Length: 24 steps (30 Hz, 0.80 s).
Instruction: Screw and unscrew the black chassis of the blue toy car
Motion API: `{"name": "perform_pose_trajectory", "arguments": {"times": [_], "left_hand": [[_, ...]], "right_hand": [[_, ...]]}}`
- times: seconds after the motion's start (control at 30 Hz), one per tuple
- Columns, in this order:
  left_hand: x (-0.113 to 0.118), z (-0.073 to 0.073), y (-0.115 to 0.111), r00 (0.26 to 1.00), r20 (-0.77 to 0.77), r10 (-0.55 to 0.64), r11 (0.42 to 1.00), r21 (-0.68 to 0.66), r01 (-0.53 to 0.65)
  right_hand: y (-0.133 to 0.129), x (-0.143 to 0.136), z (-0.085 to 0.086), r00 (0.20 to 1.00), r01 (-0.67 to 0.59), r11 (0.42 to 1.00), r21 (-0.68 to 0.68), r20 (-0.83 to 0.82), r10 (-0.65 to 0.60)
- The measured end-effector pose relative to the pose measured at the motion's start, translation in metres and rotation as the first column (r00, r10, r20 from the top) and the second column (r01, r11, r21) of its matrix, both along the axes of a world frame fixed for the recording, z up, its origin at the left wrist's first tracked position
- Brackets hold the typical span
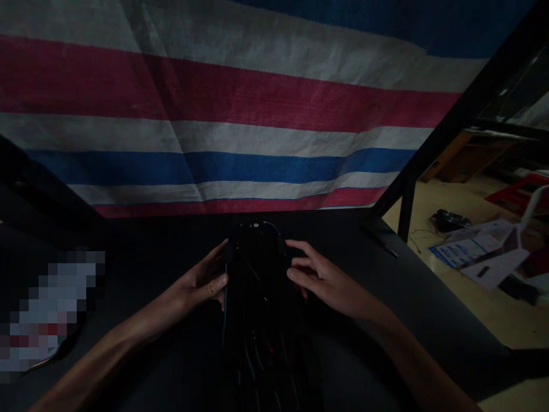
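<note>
A long black device with several thin wires and a small red light lies before me on the dark table, its outline hard to make out in the dim light. My left hand grips its left edge, thumb on the near side and fingers partly hidden behind it. On the opposite edge, my right hand has its curved fingers and thumb against the side of the same device. A thin blue strip or cable runs down the device's left side, near my left thumb.
A slim tool with a metal tip lies on the black table to the right. A striped tarp hangs behind. On the left is a pixelated pale item. Cardboard, papers and a red crate lie on the floor at right.
</note>
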<state>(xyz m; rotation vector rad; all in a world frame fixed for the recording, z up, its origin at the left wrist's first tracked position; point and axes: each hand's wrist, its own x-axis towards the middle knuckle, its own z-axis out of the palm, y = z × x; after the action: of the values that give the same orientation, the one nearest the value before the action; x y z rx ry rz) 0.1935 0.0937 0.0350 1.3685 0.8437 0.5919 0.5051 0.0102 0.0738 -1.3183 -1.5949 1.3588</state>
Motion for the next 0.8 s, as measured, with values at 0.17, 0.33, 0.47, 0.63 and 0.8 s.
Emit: {"name": "perform_pose_trajectory", "arguments": {"times": [0.17,0.33,0.47,0.63,0.8], "left_hand": [[-0.003,-0.009,0.003,1.000,0.000,-0.021,1.000,-0.002,0.021],[-0.002,-0.003,0.001,0.999,-0.009,-0.034,0.999,0.008,0.034],[0.000,0.005,-0.002,0.999,0.013,-0.048,0.999,-0.023,0.048],[0.004,0.004,-0.002,1.000,0.002,0.019,0.998,-0.052,-0.019],[0.006,0.000,-0.002,0.997,-0.009,0.071,0.995,-0.063,-0.071]], "right_hand": [[-0.006,-0.007,-0.003,0.999,0.036,0.999,0.003,-0.016,-0.036],[-0.014,-0.009,0.001,0.996,0.036,0.999,-0.004,0.082,-0.035],[-0.012,-0.007,-0.001,0.999,0.011,1.000,0.003,0.050,-0.011],[-0.005,-0.004,-0.008,0.996,-0.026,0.999,-0.030,-0.086,0.023],[0.000,-0.003,-0.013,0.981,-0.043,0.998,-0.054,-0.189,0.032]]}}
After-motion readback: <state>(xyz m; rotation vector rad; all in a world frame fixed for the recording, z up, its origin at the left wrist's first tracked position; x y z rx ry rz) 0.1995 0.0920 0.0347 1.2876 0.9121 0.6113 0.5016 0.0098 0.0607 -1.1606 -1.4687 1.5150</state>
